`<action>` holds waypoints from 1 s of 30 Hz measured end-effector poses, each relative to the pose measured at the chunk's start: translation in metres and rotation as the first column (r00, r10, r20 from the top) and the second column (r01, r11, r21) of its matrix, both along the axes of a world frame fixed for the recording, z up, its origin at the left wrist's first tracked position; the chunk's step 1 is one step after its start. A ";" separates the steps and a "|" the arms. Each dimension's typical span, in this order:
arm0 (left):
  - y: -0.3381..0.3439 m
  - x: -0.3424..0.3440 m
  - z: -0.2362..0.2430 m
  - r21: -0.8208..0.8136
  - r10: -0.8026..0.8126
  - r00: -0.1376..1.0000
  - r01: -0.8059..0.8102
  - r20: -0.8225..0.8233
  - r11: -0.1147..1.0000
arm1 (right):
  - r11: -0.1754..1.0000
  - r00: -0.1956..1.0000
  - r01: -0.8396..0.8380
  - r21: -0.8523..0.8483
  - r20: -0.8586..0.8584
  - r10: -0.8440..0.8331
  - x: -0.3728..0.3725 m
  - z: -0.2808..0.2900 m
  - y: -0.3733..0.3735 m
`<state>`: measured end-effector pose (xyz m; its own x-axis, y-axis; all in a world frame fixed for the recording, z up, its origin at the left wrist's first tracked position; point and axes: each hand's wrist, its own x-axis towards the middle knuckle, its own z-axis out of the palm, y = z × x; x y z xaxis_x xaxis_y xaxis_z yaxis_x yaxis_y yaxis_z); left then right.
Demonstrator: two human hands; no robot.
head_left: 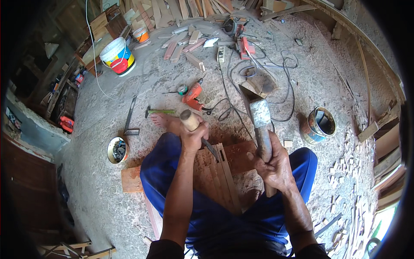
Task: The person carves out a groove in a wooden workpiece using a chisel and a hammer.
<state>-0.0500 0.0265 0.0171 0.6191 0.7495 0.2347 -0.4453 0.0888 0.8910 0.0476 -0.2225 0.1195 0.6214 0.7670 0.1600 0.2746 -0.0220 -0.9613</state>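
Observation:
My left hand (194,136) is closed around a chisel with a pale wooden handle (189,119), its blade angled down onto a wooden workpiece (228,181) beside a narrow slot. My right hand (274,166) grips a hatchet (260,111) raised to the right of the chisel, its broad metal head pointing upward. The workpiece lies between my bent, blue-clad legs, across a reddish board (131,179). A bare foot (161,122) shows behind my left hand.
An orange drill (193,96), a hammer (159,111), a square (130,116) and cables lie ahead. A tub of hardware (118,151) is left, a metal can (315,127) right. Farther off are buckets (120,64), red power tools (245,48) and scattered wood offcuts (194,39).

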 end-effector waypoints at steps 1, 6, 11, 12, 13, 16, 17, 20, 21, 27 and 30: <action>-0.005 0.004 -0.002 0.095 0.048 0.994 -0.039 -0.100 0.995 | 1.000 1.000 0.000 -0.009 -0.008 0.000 0.001 -0.004 0.000; -0.027 0.038 -0.018 0.453 0.279 0.903 -0.109 -0.328 0.885 | 1.000 0.988 -0.024 -0.009 -0.156 0.023 0.002 -0.016 0.000; -0.032 0.045 -0.015 0.506 0.290 0.895 -0.086 -0.338 0.858 | 1.000 0.973 -0.003 0.010 -0.233 0.006 -0.001 -0.023 0.001; -0.032 0.045 -0.014 0.517 0.293 0.895 -0.084 -0.336 0.852 | 1.000 0.975 -0.006 -0.002 -0.224 0.005 -0.002 -0.023 0.002; -0.031 0.045 -0.014 0.528 0.295 0.896 -0.082 -0.333 0.846 | 1.000 0.977 -0.007 -0.013 -0.215 0.004 -0.002 -0.023 0.002; -0.031 0.045 -0.016 0.501 0.263 0.904 -0.065 -0.336 0.863 | 0.997 0.978 -0.036 -0.063 -0.206 0.023 0.000 -0.026 0.000; -0.032 0.044 -0.017 0.508 0.263 0.908 -0.066 -0.327 0.859 | 0.995 0.978 -0.050 -0.082 -0.206 0.032 0.001 -0.026 -0.001; -0.034 0.044 -0.017 0.519 0.254 0.911 -0.053 -0.324 0.853 | 0.982 0.993 -0.070 -0.173 -0.104 0.053 0.005 -0.020 -0.003; -0.034 0.044 -0.018 0.516 0.245 0.909 -0.038 -0.339 0.856 | 0.985 0.998 -0.063 -0.158 0.010 0.065 0.006 -0.016 -0.002; -0.031 0.045 -0.032 0.510 0.153 0.957 -0.006 -0.247 0.860 | 0.970 0.933 -0.072 -0.231 0.329 0.148 0.011 0.044 0.014; -0.021 0.039 -0.054 0.455 0.061 0.952 0.086 -0.299 0.886 | 0.842 0.672 -0.031 -0.539 0.612 0.417 0.020 0.017 0.032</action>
<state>-0.0110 0.0056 -0.0374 0.7229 0.5940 0.3529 -0.1558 -0.3575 0.9208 0.0672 -0.1902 0.1367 0.2755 0.9595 0.0595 0.8966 -0.2341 -0.3760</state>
